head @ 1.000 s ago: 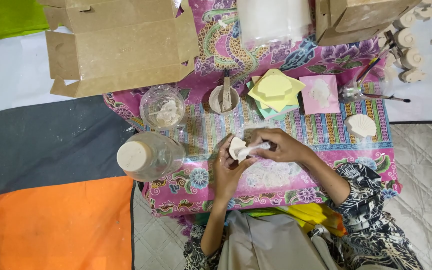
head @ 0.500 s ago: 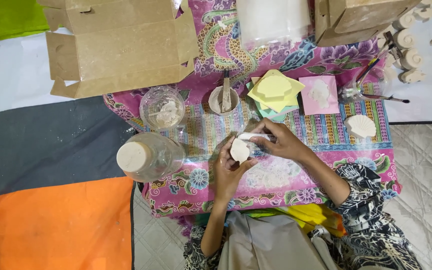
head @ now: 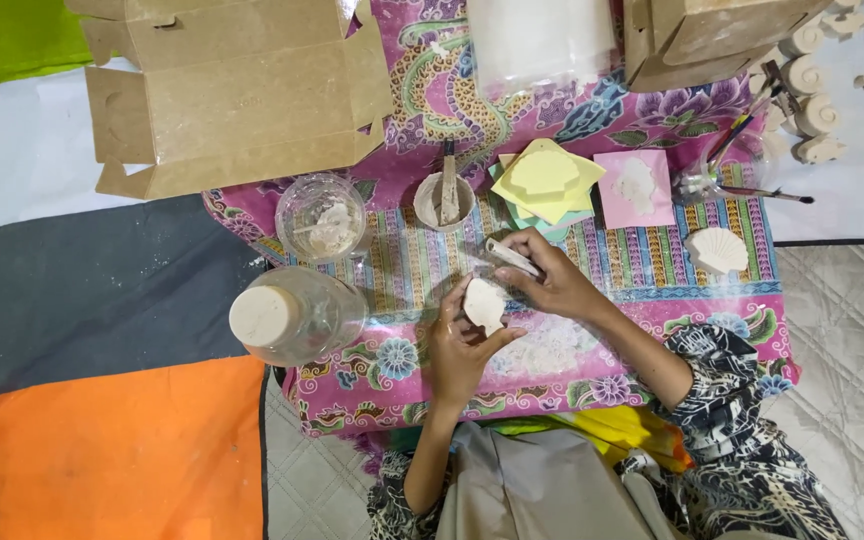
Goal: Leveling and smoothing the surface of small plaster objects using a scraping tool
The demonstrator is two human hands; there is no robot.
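My left hand [head: 455, 350] grips a small white plaster piece [head: 484, 304] over the patterned pink cloth [head: 652, 300]. My right hand [head: 555, 277] holds a thin pale scraping tool [head: 510, 257] just above and to the right of the piece. The tool's tip lies close to the piece's top edge. White dust [head: 550, 350] covers the cloth under my hands.
A small cup with a stick [head: 445, 198], a clear bowl [head: 321, 216] and a lidded jar [head: 292, 315] stand to the left. Yellow foam sheets [head: 544, 178], a pink mould [head: 635, 188], a shell-shaped cast [head: 717, 250], brushes [head: 752, 190] and cardboard boxes [head: 232, 100] lie beyond.
My right hand has pulled the tool up and away from the plaster piece, which my left hand has turned slightly while keeping it in place.
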